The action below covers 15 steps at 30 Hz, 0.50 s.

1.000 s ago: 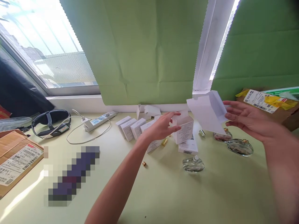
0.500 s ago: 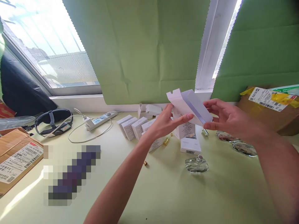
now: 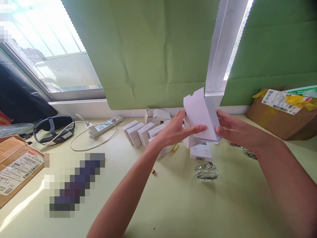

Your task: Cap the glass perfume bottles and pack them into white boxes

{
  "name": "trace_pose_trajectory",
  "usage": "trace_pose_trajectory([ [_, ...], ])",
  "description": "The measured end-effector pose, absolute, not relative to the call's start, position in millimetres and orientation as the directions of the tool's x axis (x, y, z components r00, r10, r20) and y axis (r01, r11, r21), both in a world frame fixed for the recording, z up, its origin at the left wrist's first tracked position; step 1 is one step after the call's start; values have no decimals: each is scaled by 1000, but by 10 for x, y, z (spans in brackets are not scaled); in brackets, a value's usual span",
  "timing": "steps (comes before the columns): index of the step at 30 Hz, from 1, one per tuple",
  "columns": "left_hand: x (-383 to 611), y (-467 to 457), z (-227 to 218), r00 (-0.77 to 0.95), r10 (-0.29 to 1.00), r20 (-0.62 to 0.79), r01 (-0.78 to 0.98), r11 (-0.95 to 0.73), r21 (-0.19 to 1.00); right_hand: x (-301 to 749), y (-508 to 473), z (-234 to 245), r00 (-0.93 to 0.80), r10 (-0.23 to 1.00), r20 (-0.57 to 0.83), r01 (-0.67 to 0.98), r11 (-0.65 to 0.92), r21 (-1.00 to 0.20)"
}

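Note:
Both hands hold a white cardboard box (image 3: pixel 200 115) above the table, its notched flap sticking up at the top. My left hand (image 3: pixel 182 127) grips its left side, thumb across the front. At the right edge, my right hand (image 3: pixel 229 127) pinches the card between thumb and fingers. Below the box lies a white printed box (image 3: pixel 201 152) with a barcode. In front of that is a clear glass bottle (image 3: pixel 206 172) with a silver neck. A gold cap (image 3: pixel 175 148) lies beside the printed boxes, and a small gold piece (image 3: pixel 153 171) sits nearer me.
Several white boxes (image 3: pixel 135 135) stand in a row at the back. More glass bottles (image 3: pixel 250 154) lie partly behind my right arm. A power strip (image 3: pixel 105 127) with a cable, a headset (image 3: pixel 54 129), a left carton (image 3: pixel 21 168) and a right carton (image 3: pixel 284 122) surround the work area.
The held box has turned more upright, its broad face now towards me. My right hand has closed in on its edge and moved slightly left.

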<state>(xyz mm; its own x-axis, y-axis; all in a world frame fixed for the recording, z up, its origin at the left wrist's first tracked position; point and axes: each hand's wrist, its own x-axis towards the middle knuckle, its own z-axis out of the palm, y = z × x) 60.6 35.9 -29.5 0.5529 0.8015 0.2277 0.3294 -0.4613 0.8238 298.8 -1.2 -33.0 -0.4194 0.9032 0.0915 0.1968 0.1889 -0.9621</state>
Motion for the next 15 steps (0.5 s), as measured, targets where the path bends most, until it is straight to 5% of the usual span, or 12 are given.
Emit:
trace_pose_trajectory([
  [8, 534, 441, -326, 571, 787, 232, 380, -504, 775, 3066, 20, -329, -317, 948, 40, 194, 106, -975],
  [15, 518, 544, -436, 553, 779, 295, 437, -573, 694, 3052, 54, -311, -282, 940, 194, 96, 229, -969],
])
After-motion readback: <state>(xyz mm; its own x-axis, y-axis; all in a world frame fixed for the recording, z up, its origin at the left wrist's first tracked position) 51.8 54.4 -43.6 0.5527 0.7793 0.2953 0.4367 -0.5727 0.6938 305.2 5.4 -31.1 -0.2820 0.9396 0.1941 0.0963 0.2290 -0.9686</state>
